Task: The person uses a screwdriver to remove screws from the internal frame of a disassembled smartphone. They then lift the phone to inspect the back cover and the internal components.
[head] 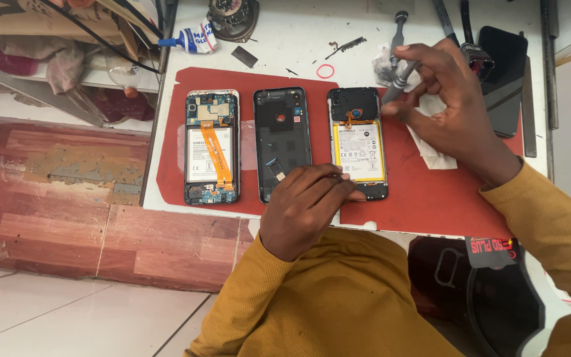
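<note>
A white workbench (338,39) beside a worn wooden floor carries a red work mat (424,198), and on it I see three opened phones laid in a row, backs up. The rightmost — an opened phone with a yellow-labelled battery (358,142) — sits near the mat's middle, and both hands are on it. My left hand (305,205) rests at its lower end, fingers curled and pressing the bottom edge, apparently to keep the body from sliding; whether anything is pinched between them I cannot tell. My right hand (447,99) hovers at the phone's upper right corner, thumb and fingers closed in a pen grip round a slim grey screwdriver (399,76), its tip angled down toward the top of the frame. Under that hand lies a white tissue (431,149).

Just left is a black back cover (281,142), inner side up, and beyond it a second phone with an orange flex cable over a white battery (211,147). Farther out — a glue tube (191,38), a red rubber ring (325,71), a dark phone (505,76) lying at the bench's right edge, and tools along the top.
</note>
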